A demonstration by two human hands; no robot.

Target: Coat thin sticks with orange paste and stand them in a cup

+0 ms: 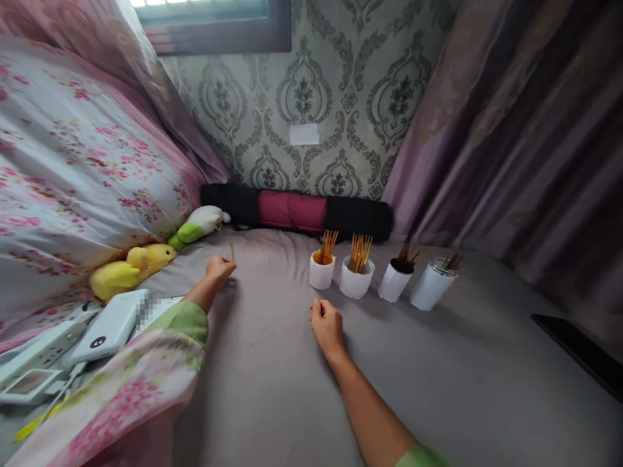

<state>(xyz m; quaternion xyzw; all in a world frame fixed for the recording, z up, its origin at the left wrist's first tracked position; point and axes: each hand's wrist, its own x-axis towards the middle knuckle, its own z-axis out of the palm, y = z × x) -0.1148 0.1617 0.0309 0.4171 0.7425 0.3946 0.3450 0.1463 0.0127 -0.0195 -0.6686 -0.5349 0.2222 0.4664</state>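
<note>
My left hand [221,270] is closed in a pinch on a thin wooden stick [232,252], which points upward, above the grey sheet on the left. My right hand [328,325] is curled closed low over the sheet, in front of the white-wrapped cups; whatever its fingers may hold is hidden. Nearest to it stands a small white cup [321,275] with an orange inside and several thin sticks [329,243]. Beside that is a wider white cup [356,284] with more sticks. Farther right, a dark-mouthed white cup [393,285] and a white-wrapped jar [432,289] also hold sticks.
A black and maroon roll [292,211] lies along the patterned wall. On the left are a yellow plush toy [131,269], a green and white plush [199,226], a white power bank [109,327] and a power strip [46,350]. A dark flat device [579,350] lies right.
</note>
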